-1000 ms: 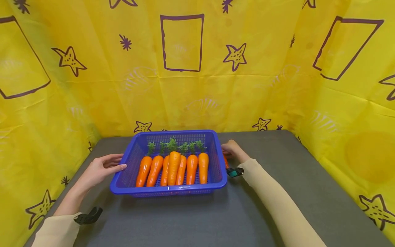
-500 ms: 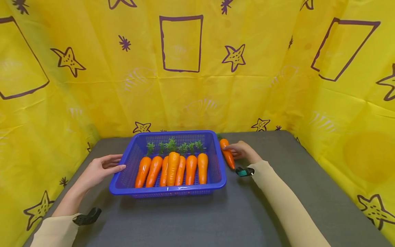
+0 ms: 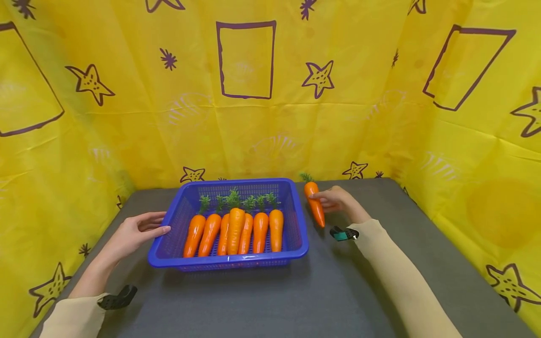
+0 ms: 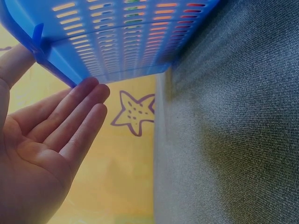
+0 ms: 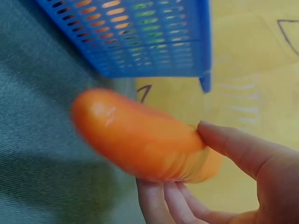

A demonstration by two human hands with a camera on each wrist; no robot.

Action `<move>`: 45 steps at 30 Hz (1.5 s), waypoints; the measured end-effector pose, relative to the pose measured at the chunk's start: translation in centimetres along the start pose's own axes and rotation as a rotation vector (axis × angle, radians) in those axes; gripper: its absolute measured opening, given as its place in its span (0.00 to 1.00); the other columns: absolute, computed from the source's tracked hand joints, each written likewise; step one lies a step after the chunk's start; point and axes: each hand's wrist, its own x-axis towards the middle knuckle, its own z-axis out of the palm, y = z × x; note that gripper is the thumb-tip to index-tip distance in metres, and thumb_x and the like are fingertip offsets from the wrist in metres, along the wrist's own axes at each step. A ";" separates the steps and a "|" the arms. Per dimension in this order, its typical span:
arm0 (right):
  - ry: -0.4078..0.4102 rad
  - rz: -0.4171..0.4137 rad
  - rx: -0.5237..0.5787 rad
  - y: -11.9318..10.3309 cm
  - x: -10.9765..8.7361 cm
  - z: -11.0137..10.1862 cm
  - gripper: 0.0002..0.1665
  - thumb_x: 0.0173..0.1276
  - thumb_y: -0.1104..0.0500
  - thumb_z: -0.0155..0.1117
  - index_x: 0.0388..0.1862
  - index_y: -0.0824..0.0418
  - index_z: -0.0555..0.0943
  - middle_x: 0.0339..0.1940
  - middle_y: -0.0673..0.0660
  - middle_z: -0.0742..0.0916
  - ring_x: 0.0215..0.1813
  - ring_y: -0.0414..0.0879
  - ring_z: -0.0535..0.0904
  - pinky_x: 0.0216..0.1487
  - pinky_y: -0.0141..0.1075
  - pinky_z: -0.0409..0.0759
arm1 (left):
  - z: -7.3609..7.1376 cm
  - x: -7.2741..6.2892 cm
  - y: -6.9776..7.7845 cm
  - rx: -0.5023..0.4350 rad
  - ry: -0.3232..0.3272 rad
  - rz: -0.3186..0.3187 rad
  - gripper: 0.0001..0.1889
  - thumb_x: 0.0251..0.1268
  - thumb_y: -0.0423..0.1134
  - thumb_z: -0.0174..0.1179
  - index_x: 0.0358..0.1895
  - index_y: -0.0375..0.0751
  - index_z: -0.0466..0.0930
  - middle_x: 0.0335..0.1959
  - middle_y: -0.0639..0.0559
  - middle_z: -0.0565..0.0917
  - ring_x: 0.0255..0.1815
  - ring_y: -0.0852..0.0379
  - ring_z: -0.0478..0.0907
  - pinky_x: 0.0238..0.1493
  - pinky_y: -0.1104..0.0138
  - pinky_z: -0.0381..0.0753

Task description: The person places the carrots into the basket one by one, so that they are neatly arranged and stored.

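Observation:
My right hand (image 3: 339,202) pinches an orange carrot (image 3: 314,204) with a green top, just right of the blue basket (image 3: 228,262). In the right wrist view, the thumb lies on one side of the carrot (image 5: 135,135) and the fingers on the other; its green top is out of sight there. Several more carrots (image 3: 276,230) lie side by side in the basket, green tops toward the back, one resting over its neighbours. My left hand (image 3: 133,234) touches the basket's left rim, its thumb over the edge and its fingers (image 4: 77,114) extended along the outside.
The basket stands on a dark grey table (image 3: 262,300). A yellow cloth (image 3: 249,136) printed with starfish and frames hangs behind the table and along both sides. Grey tabletop extends in front of the basket and to its right.
My right hand has moved right, away from the basket's side, bringing the carrot out from behind the rim into view and slightly up. The left hand and the basket have stayed in place.

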 end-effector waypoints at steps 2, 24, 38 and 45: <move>-0.005 -0.019 -0.001 -0.4 -0.5 -0.1 0.43 0.61 0.51 0.68 0.63 0.76 0.62 0.47 0.61 0.80 0.33 0.43 0.83 0.52 0.46 0.82 | 0.0 0.0 -0.1 -0.001 0.003 0.007 0.33 0.62 0.55 0.60 0.64 0.36 0.69 0.56 0.35 0.79 0.54 0.39 0.79 0.48 0.55 0.83; -0.122 -0.138 -0.044 -5.4 -4.1 1.6 0.33 0.64 0.50 0.65 0.57 0.74 0.73 0.45 0.63 0.84 0.37 0.46 0.85 0.56 0.49 0.78 | -0.1 -0.1 -0.4 -0.003 -0.001 0.006 0.33 0.62 0.55 0.60 0.65 0.37 0.69 0.57 0.36 0.79 0.54 0.40 0.78 0.47 0.57 0.83; -0.200 -0.175 -0.068 -8.4 -5.4 5.7 0.28 0.65 0.53 0.65 0.55 0.74 0.75 0.45 0.63 0.84 0.37 0.46 0.85 0.49 0.45 0.83 | 0.1 0.1 -0.2 -0.009 0.007 0.024 0.32 0.62 0.54 0.61 0.64 0.37 0.70 0.56 0.36 0.79 0.54 0.40 0.79 0.47 0.59 0.84; -0.249 -0.153 -0.097 -8.6 -5.0 8.0 0.26 0.63 0.54 0.66 0.51 0.73 0.77 0.46 0.64 0.85 0.41 0.49 0.85 0.52 0.48 0.81 | 0.1 0.1 -0.2 -0.017 0.002 0.013 0.33 0.61 0.55 0.61 0.64 0.36 0.69 0.56 0.36 0.79 0.54 0.39 0.78 0.47 0.57 0.83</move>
